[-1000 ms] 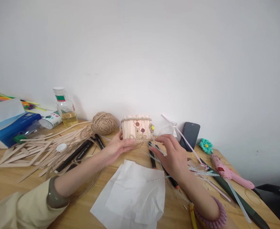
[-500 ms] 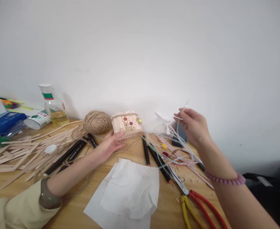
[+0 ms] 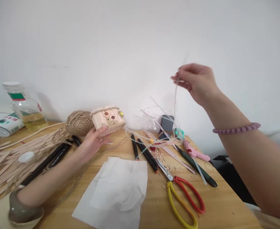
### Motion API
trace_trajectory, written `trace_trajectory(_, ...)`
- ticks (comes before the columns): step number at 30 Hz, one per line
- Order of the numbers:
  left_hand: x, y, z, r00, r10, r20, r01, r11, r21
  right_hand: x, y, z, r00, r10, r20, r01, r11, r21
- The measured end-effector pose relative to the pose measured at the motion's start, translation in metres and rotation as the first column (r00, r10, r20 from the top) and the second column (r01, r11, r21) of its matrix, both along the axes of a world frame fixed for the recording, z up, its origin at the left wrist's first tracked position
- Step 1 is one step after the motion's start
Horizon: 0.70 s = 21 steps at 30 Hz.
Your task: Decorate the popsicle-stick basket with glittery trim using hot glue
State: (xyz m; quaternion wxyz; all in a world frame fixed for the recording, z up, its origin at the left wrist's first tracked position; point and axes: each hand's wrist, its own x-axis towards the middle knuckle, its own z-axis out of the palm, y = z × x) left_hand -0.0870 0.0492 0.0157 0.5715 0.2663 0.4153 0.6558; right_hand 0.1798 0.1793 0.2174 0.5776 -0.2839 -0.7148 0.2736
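My left hand [image 3: 91, 140] grips a small round pot [image 3: 100, 119] covered in pale wooden sticks, tilted above the table. Twine runs round its rim, and brown-centred flowers and a yellow bead-like piece decorate its side. High on the right, my right hand [image 3: 198, 82] pinches a thin pale pipe cleaner [image 3: 175, 100], which hangs down from the fingers. Below it lies a tangle of pale, shiny pipe cleaners [image 3: 165, 143]. The tip above the fingers is blurred.
A twine ball [image 3: 79, 123], wooden strips [image 3: 8, 159] and a bottle [image 3: 32, 116] of yellowish liquid stand left. White paper [image 3: 116, 187] lies in front. Open scissors [image 3: 172, 178], black markers [image 3: 148, 154], a pink glue gun [image 3: 197, 154] and a green-handled tool [image 3: 202, 173] lie right.
My right hand has risen with the pipe cleaner, drawing it up from the tangle. The pot is tilted more in my left hand. The view has swung right, bringing the glue gun into sight.
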Motion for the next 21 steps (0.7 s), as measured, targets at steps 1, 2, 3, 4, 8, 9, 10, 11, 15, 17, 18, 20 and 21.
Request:
trace_trajectory(1, 0.000, 0.000, 0.001, 1.000, 0.001, 0.009, -0.001, 1.000, 0.009, 0.001, 0.000, 0.006, 1.000, -0.020, 0.023, 0.020, 1.000, 0.008)
trace_trajectory(2, 0.001, 0.000, 0.002, 1.000, 0.001, 0.021, -0.002, 1.000, 0.021, 0.002, -0.001, 0.010, 0.998, -0.040, 0.045, 0.039, 0.999, 0.019)
trace_trajectory(3, 0.001, 0.000, 0.003, 0.999, 0.003, 0.033, -0.004, 0.999, 0.035, 0.003, -0.001, 0.014, 0.996, -0.056, 0.068, 0.054, 0.998, 0.030)
trace_trajectory(4, 0.002, 0.000, 0.005, 0.999, 0.008, 0.047, -0.010, 0.999, 0.048, 0.004, -0.001, 0.016, 0.993, -0.071, 0.091, 0.068, 0.997, 0.040)
trace_trajectory(8, 0.004, -0.002, 0.015, 0.996, -0.001, 0.092, -0.010, 0.993, 0.117, 0.004, -0.002, 0.005, 0.981, -0.071, 0.178, 0.055, 0.994, 0.091)
trace_trajectory(9, 0.005, -0.003, 0.020, 0.995, -0.010, 0.100, -0.006, 0.989, 0.150, 0.002, -0.003, -0.002, 0.975, -0.065, 0.212, 0.040, 0.992, 0.118)
trace_trajectory(10, 0.006, -0.005, 0.027, 0.994, -0.018, 0.106, -0.002, 0.982, 0.187, -0.001, -0.006, -0.011, 0.949, -0.055, 0.311, 0.020, 0.993, 0.115)
trace_trajectory(11, 0.008, -0.006, 0.033, 0.993, -0.031, 0.113, 0.004, 0.974, 0.228, -0.005, -0.011, -0.022, 0.915, -0.035, 0.402, -0.003, 0.996, 0.092)
trace_trajectory(15, 0.015, -0.013, 0.063, 0.975, -0.197, 0.107, 0.151, 0.931, 0.333, -0.026, -0.037, -0.068, 0.849, 0.010, 0.529, -0.092, 0.987, 0.129)
trace_trajectory(17, 0.021, -0.015, 0.076, 0.955, -0.280, 0.097, 0.222, 0.893, 0.391, -0.037, -0.049, -0.087, 0.813, 0.035, 0.581, -0.137, 0.982, 0.133)
trace_trajectory(18, 0.025, -0.015, 0.081, 0.948, -0.304, 0.098, 0.237, 0.875, 0.422, -0.041, -0.054, -0.094, 0.799, 0.040, 0.600, -0.149, 0.980, 0.133)
trace_trajectory(20, 0.033, -0.013, 0.088, 0.939, -0.327, 0.104, 0.241, 0.844, 0.478, -0.047, -0.059, -0.105, 0.778, 0.038, 0.627, -0.159, 0.978, 0.137)
trace_trajectory(21, 0.036, -0.011, 0.091, 0.937, -0.329, 0.112, 0.231, 0.830, 0.509, -0.048, -0.060, -0.108, 0.771, 0.031, 0.636, -0.157, 0.977, 0.143)
